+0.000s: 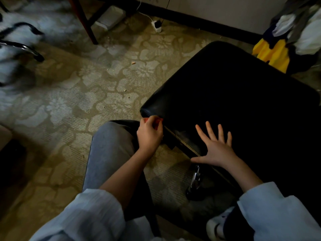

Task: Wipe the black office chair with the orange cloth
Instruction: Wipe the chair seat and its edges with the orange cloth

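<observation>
Nearest us, our pale blue sleeves (90, 214) frame a grey-trousered knee (111, 141). Our left hand (150, 134) curls around the orange cloth (155, 121), which peeks out at the hand's twelve o'clock, against the near corner of the black office chair (234, 94). At three o'clock from that hand, our right hand (216, 147) lies flat, fingers spread, on the seat's near edge. The seat runs off toward one o'clock. Farther, at twelve o'clock on the patterned carpet (69, 94), sits a white power strip (156, 26).
</observation>
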{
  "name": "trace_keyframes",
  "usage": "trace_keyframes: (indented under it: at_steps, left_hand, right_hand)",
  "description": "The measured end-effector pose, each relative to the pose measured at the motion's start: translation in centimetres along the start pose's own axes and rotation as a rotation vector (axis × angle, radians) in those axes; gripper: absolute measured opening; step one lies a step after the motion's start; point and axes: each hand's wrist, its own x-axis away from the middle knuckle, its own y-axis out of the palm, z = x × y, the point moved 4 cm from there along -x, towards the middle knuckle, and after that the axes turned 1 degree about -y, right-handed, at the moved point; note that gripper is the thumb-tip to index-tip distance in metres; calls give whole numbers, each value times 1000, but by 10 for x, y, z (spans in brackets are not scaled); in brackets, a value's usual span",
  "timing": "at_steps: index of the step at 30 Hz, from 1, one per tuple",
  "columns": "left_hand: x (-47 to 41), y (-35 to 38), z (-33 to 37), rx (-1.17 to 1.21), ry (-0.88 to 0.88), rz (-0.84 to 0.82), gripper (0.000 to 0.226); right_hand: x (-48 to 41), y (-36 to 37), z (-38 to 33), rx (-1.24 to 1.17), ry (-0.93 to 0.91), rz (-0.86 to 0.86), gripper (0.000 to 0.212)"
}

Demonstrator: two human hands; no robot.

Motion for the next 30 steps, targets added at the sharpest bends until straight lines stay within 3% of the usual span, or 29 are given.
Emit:
trace_keyframes:
  at_steps: [5,8,13,16,23,28,30]
  left_hand:
    - [23,11,3,-28,136,-136,31]
    - [17,10,6,-67,197,-61,25]
    - [-5,5,-1,14,-9,107,22]
    - [-3,9,-1,12,-27,49,23]
    - [20,17,2,-51,176,-80,20]
    - [-1,2,2,211,-79,159,21]
    - [-3,6,3,186,-89,135,21]
  right_hand:
    - [-2,10,-5,16,19,27,117]
    - [-2,9,-5,-5,15,64,115]
    - [-4,6,-8,-34,29,81,112]
    - [-7,5,-12,-39,46,89,112]
    - [-9,7,-13,-59,61,90,113]
    - [-4,5,-12,-64,44,118,111]
    - [4,6,-8,-61,55,140,110]
